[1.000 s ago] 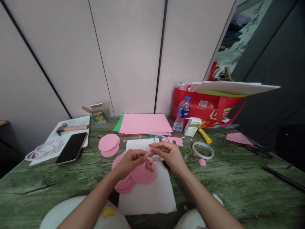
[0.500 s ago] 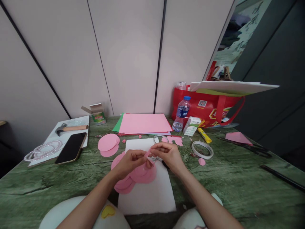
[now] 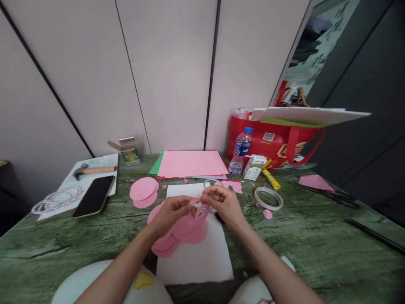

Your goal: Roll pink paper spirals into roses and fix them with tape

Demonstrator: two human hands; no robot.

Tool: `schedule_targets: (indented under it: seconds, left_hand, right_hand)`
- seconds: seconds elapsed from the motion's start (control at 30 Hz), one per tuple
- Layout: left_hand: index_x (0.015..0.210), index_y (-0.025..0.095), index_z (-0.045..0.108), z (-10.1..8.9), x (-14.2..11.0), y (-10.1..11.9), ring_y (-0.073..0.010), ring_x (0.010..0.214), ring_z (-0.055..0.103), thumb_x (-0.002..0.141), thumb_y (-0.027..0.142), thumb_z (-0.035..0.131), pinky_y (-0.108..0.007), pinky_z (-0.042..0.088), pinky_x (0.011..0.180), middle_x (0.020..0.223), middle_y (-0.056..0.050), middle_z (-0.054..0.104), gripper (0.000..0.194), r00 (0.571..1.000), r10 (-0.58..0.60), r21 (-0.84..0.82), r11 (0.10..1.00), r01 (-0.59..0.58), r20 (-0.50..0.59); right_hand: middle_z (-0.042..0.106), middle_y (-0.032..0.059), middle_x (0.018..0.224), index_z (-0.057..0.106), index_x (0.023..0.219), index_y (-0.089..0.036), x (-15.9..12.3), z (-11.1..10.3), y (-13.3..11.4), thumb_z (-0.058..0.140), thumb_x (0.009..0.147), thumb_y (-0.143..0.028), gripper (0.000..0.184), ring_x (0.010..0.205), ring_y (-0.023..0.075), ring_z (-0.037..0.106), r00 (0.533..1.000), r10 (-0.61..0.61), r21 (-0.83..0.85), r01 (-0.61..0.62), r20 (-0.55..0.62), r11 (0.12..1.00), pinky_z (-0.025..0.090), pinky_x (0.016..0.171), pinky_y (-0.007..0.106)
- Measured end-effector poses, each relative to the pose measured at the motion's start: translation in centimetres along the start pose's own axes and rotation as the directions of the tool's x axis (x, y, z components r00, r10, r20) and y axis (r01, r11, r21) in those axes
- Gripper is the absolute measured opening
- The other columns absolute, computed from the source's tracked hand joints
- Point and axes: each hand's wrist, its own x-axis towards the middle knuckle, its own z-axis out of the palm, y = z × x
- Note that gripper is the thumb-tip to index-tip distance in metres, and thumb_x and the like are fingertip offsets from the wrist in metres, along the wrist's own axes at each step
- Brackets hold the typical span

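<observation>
Between my two hands, just above the white board (image 3: pixel 202 266), a curled pink paper strip (image 3: pixel 201 212) hangs in a loop. My left hand (image 3: pixel 170 213) pinches its left part between thumb and fingers. At its upper right, my right hand (image 3: pixel 224 206) pinches the same strip, with the fingertips close to those of the left. Below the hands, overlapping pink paper circles (image 3: pixel 191 233) lie on the board and beside it. Another stack of pink circles (image 3: pixel 144 190) rests on the table to the upper left.
Pink sheets (image 3: pixel 191 164) lie at the back. A water bottle (image 3: pixel 241 150) stands before a red bag (image 3: pixel 268 143). To the right are a tape roll (image 3: pixel 268 199), a yellow glue stick (image 3: pixel 271 179) and black scissors (image 3: pixel 332 196); left, a phone (image 3: pixel 95 196) and a hammer (image 3: pixel 96 169).
The pink strip has turned and now shows as an open loop. My right hand has shifted slightly, and my left hand stays close to its former place.
</observation>
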Motion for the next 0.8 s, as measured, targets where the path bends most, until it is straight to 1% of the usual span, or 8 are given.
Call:
schedule_targets:
  seconds: [0.13,0.27,0.37,0.43,0.53,0.6,0.73,0.8]
  left_hand:
    - [0.093,0.013,0.062,0.01,-0.02,-0.11,-0.0129,0.060,0.056,0.079,0.030,0.052,-0.026,0.041,0.065,0.065,-0.004,0.063,0.024,1.000,-0.012,-0.024,1.000,0.013,0.022]
    - [0.097,0.012,0.060,0.10,-0.02,-0.16,-0.0141,0.059,0.058,0.080,0.029,0.052,-0.030,0.041,0.072,0.061,-0.003,0.063,0.026,0.999,-0.017,-0.106,0.994,0.022,0.045]
    - [0.096,0.012,0.060,0.11,0.00,-0.30,-0.0146,0.057,0.058,0.079,0.030,0.053,-0.030,0.043,0.068,0.060,-0.002,0.060,0.025,0.999,-0.031,-0.191,0.981,0.037,0.034]
    - [0.092,0.012,0.060,0.10,-0.01,-0.39,-0.0141,0.054,0.057,0.079,0.031,0.053,-0.030,0.043,0.064,0.058,-0.002,0.060,0.024,0.998,-0.043,-0.223,0.973,0.051,0.037]
    - [0.080,0.012,0.060,0.08,-0.06,-0.40,-0.0144,0.055,0.057,0.079,0.031,0.053,-0.030,0.043,0.064,0.055,-0.002,0.059,0.020,0.998,-0.047,-0.219,0.974,0.057,0.049]
    - [0.077,0.012,0.060,0.05,-0.09,-0.35,-0.0145,0.057,0.057,0.079,0.030,0.052,-0.030,0.043,0.066,0.054,-0.002,0.059,0.020,0.997,-0.049,-0.202,0.978,0.060,0.059]
    - [0.076,0.012,0.061,-0.10,-0.03,-0.26,-0.0140,0.061,0.057,0.078,0.028,0.054,-0.029,0.042,0.068,0.059,-0.002,0.060,0.018,0.997,-0.049,-0.169,0.984,0.057,0.052]
    - [0.078,0.012,0.061,-0.22,0.02,-0.29,-0.0141,0.062,0.057,0.077,0.028,0.055,-0.028,0.042,0.067,0.059,-0.002,0.059,0.017,0.998,-0.052,-0.179,0.982,0.058,0.039]
  right_hand:
    - [0.064,0.0007,0.060,0.065,0.070,-0.017,-0.02,0.02,-0.02,0.072,0.057,-0.029,0.019,0.056,0.0134,0.059,1.000,0.005,-0.030,-0.005,-0.012,1.000,0.048,0.055,0.025]
    - [0.065,0.0015,0.064,0.067,0.075,-0.019,-0.01,0.13,-0.26,0.069,0.061,-0.030,0.018,0.059,0.0140,0.060,1.000,-0.010,-0.047,0.010,0.005,0.999,0.050,0.061,0.029]
    - [0.067,0.0028,0.070,0.067,0.078,-0.019,0.01,0.14,-0.37,0.066,0.064,-0.033,0.019,0.064,0.0149,0.061,1.000,-0.014,-0.067,0.016,0.028,0.998,0.051,0.065,0.030]
    - [0.066,0.0027,0.071,0.067,0.078,-0.019,0.02,0.08,-0.36,0.067,0.063,-0.033,0.020,0.063,0.0144,0.061,1.000,-0.017,-0.060,0.018,0.018,0.998,0.051,0.064,0.030]
    - [0.065,0.0013,0.066,0.064,0.073,-0.018,0.01,0.04,-0.33,0.069,0.061,-0.032,0.020,0.057,0.0122,0.059,1.000,-0.004,-0.032,0.004,-0.003,0.999,0.050,0.059,0.027]
    - [0.063,0.0003,0.062,0.062,0.070,-0.017,-0.01,0.08,-0.38,0.070,0.060,-0.031,0.019,0.054,0.0112,0.057,1.000,0.001,-0.029,-0.001,0.001,1.000,0.049,0.056,0.025]
    - [0.061,-0.0003,0.058,0.061,0.066,-0.017,-0.03,0.26,-0.52,0.070,0.060,-0.029,0.017,0.053,0.0106,0.056,1.000,-0.012,-0.039,0.012,0.005,0.999,0.047,0.054,0.024]
    - [0.061,-0.0004,0.059,0.061,0.068,-0.017,-0.01,0.35,-0.51,0.069,0.060,-0.029,0.017,0.054,0.0111,0.056,1.000,-0.017,-0.033,0.017,0.004,0.999,0.048,0.055,0.025]
